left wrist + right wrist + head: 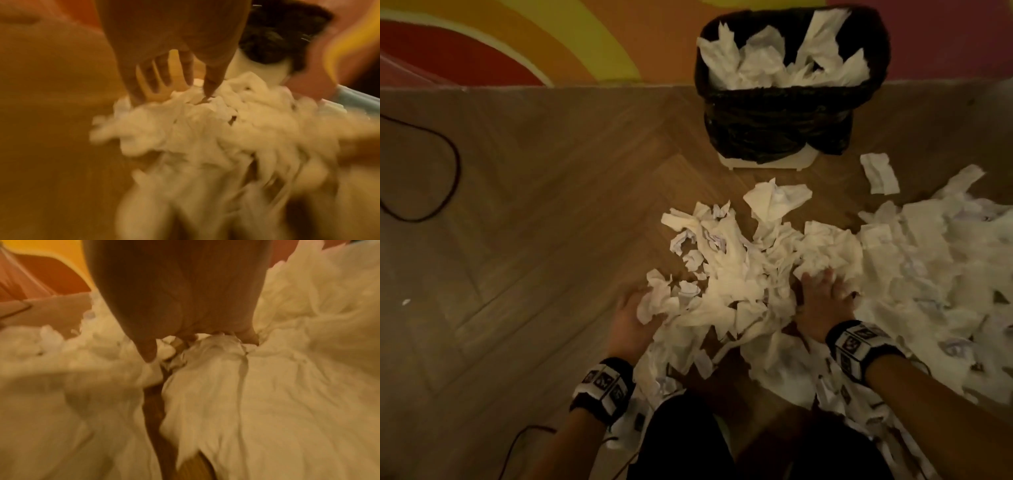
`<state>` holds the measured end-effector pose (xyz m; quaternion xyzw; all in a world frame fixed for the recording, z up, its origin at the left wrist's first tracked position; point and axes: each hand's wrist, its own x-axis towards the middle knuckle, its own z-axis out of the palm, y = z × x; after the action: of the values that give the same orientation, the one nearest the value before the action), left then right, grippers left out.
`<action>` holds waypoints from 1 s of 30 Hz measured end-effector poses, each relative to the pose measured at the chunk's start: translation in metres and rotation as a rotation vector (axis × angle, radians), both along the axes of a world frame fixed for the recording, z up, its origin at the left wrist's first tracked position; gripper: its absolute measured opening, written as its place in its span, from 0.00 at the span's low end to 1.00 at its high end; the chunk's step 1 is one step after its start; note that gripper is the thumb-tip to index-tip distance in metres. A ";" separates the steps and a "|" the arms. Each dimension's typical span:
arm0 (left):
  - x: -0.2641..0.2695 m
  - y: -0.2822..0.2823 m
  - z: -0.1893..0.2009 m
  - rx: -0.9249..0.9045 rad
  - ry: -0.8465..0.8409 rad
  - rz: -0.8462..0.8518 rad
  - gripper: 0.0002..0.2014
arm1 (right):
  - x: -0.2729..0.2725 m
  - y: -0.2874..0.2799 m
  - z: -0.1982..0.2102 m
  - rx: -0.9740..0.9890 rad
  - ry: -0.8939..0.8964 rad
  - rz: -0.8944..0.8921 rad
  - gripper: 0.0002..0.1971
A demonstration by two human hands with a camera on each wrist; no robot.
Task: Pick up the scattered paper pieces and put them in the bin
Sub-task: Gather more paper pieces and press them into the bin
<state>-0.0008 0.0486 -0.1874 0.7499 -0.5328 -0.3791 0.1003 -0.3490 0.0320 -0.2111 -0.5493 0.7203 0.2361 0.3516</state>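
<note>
A heap of torn white paper pieces [739, 294] covers the wooden floor in front of me and spreads off to the right. The bin [774, 130], lined with a black bag and stuffed with white paper, stands beyond the heap by the wall. My left hand [631, 317] lies at the heap's left edge. Its straight, spread fingers [164, 76] touch the paper pieces [205, 138]. My right hand [822, 301] sits on the middle of the heap. Its fingers [249, 337] are curled down into a bunch of paper pieces [222, 347]. The bin [273, 37] shows blurred behind the left hand.
A lone paper piece [880, 173] lies right of the bin, and a tiny scrap [405, 302] far left. A black cable [448, 164] loops on the left floor and another cable [517, 442] runs by my left forearm. A painted wall [517, 44] bounds the floor behind the bin.
</note>
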 end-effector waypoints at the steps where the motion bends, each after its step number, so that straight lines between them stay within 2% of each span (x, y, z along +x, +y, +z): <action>1: -0.003 0.001 0.001 0.045 0.091 0.107 0.32 | -0.002 -0.005 0.008 -0.012 -0.017 -0.025 0.43; 2: -0.010 0.002 -0.001 0.103 0.159 0.154 0.37 | -0.004 -0.009 0.017 -0.026 -0.032 -0.059 0.44; 3: -0.022 0.003 -0.003 0.138 0.170 0.098 0.40 | -0.004 -0.012 0.026 -0.047 -0.047 -0.098 0.44; 5: -0.052 0.007 -0.015 0.167 0.044 -0.201 0.43 | -0.002 -0.014 0.044 -0.084 -0.087 -0.156 0.42; 7: -0.083 0.013 -0.026 0.209 -0.035 -0.414 0.43 | -0.001 -0.009 0.060 -0.136 -0.148 -0.185 0.40; 9: -0.103 0.013 -0.031 0.234 -0.126 -0.528 0.37 | -0.001 0.000 0.073 -0.231 -0.237 -0.215 0.38; 12: -0.114 0.002 -0.028 0.150 -0.218 -0.592 0.22 | 0.001 0.020 0.092 -0.323 -0.353 -0.244 0.31; 14: -0.114 -0.003 -0.026 0.200 -0.220 -0.581 0.18 | 0.002 0.040 0.096 -0.294 -0.432 -0.245 0.24; 17: -0.108 0.003 -0.020 0.321 -0.155 -0.500 0.19 | -0.001 0.073 0.094 -0.249 -0.495 -0.230 0.14; 18: -0.107 0.008 -0.015 0.344 -0.103 -0.445 0.19 | -0.002 0.083 0.096 -0.248 -0.522 -0.243 0.13; 19: -0.106 0.012 -0.005 0.371 -0.031 -0.371 0.19 | -0.001 0.091 0.098 -0.245 -0.554 -0.246 0.16; 21: -0.105 0.023 0.021 0.385 0.138 -0.223 0.17 | 0.008 0.106 0.103 -0.246 -0.635 -0.212 0.28; 23: -0.108 0.041 0.057 0.347 0.287 -0.126 0.09 | 0.020 0.120 0.112 -0.250 -0.741 -0.176 0.42; 25: -0.113 0.061 0.093 0.312 0.427 -0.064 0.02 | 0.036 0.131 0.121 -0.248 -0.828 -0.140 0.50; 27: -0.119 0.078 0.114 0.303 0.502 -0.027 0.05 | 0.053 0.137 0.132 -0.284 -0.875 -0.103 0.52; 30: -0.129 0.099 0.132 0.341 0.542 0.061 0.13 | 0.067 0.146 0.147 -0.419 -0.919 -0.140 0.40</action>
<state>-0.1296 0.1475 -0.0552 0.6431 -0.3930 -0.6457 0.1228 -0.2815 0.1780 -0.0642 -0.6055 0.5583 -0.2036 0.5294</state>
